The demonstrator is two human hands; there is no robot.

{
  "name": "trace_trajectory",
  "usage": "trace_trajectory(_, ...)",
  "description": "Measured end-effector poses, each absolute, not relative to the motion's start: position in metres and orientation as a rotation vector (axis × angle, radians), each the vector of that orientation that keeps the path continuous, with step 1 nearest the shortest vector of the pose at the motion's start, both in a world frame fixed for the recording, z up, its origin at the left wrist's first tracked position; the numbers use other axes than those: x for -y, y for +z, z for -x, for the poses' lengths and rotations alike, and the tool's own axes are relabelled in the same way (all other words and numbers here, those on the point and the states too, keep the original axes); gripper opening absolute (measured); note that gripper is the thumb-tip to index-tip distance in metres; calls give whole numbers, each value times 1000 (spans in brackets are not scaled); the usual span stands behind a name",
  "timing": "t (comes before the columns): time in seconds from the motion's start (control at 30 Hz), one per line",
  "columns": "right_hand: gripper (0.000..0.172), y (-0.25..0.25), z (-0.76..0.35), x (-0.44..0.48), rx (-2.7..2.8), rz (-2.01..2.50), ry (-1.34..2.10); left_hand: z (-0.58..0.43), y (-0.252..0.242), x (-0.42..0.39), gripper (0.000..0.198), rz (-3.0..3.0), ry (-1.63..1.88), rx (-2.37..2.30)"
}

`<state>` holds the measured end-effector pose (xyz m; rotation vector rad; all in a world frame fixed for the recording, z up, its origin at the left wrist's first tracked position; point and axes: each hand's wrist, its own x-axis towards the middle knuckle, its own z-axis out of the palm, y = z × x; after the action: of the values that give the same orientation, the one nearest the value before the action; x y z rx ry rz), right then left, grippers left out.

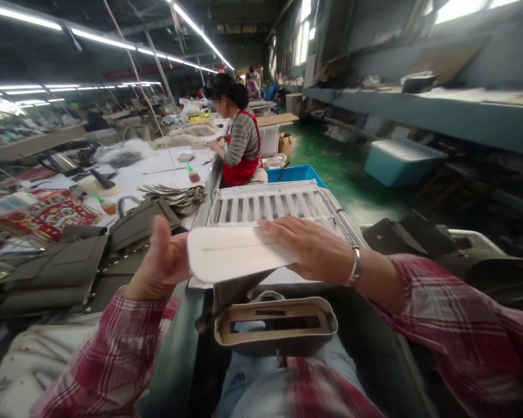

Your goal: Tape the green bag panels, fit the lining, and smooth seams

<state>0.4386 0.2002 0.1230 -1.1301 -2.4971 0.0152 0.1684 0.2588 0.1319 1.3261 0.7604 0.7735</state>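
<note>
A pale, stiff panel with rounded corners (230,252) is held level in front of me, a faint line running across it. My left hand (165,261) supports its left end, thumb raised off the surface and fingers hidden behind it. Over the right end lies my right hand (309,247), its fingers across the top edge and its thumb hidden. A dark flap (239,290) hangs below the panel. On my lap stands an open dark bag body (276,348) with a beige lining and a slot; whether the flap joins it I cannot tell.
A white slatted crate (265,203) is just beyond my hands. Dark bag pieces (47,270) cover the table at left, near a bundle of strips (178,197). Ahead, a person in a red apron (244,139) works at the table. A blue bin (296,173) stands behind the crate.
</note>
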Motion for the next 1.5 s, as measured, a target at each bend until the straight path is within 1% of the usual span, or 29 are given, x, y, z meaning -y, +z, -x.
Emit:
trace_trajectory(0.03,65,120,-440,-187,2438,1172,65,-163,135,-245,96,-1374,812,-652)
trace_trajectory(0.07,65,116,-442,-175,2374,1219,110,-157,136,-231,101,-1448,803,-563)
trace_trajectory(0.13,63,103,-446,-154,2261,1317,201,-149,130,-206,96,-1676,744,-542)
trace_trajectory(0.2,61,86,-449,-139,2172,1392,279,-148,118,-183,81,-1916,700,-700)
trace_trajectory(0.3,59,60,-451,-126,2093,1451,329,-160,95,-160,38,-2072,648,-846)
trace_trajectory(0.33,58,53,-451,-124,2083,1475,329,-166,87,-156,28,-2072,627,-851)
trace_trajectory(0.37,58,46,-450,-123,2083,1503,332,-172,80,-153,22,-2060,617,-847)
trace_trajectory(0.43,58,36,-450,-121,2093,1575,350,-180,67,-149,17,-2023,658,-874)
trace_trajectory(0.53,61,29,-450,-118,2117,1650,364,-184,50,-150,17,-1953,755,-972)
trace_trajectory(0.63,64,31,-450,-116,2164,1624,326,-180,41,-153,14,-1925,780,-1022)
trace_trajectory(0.77,72,38,-447,-122,2200,1580,350,-173,43,-155,8,-1932,838,-1173)
trace_trajectory(0.87,75,39,-442,-130,2227,1594,382,-169,48,-154,10,-1932,839,-1298)
trace_trajectory(0.93,77,36,-440,-134,2256,1585,328,-168,49,-154,11,-1907,825,-1331)
trace_trajectory(1.03,82,31,-440,-138,2272,1539,139,-168,48,-157,12,-1873,809,-1365)
trace_trajectory(1.17,82,25,-446,-142,2284,1499,-50,-170,41,-161,7,-1833,799,-1330)
trace_trajectory(1.23,82,22,-446,-144,2276,1495,-111,-169,35,-164,9,-1833,848,-1319)
trace_trajectory(1.37,81,15,-437,-148,2253,1517,-155,-163,20,-168,16,-1848,957,-1367)
trace_trajectory(1.5,81,10,-428,-150,2289,1501,-161,-158,11,-165,16,-1875,843,-1453)
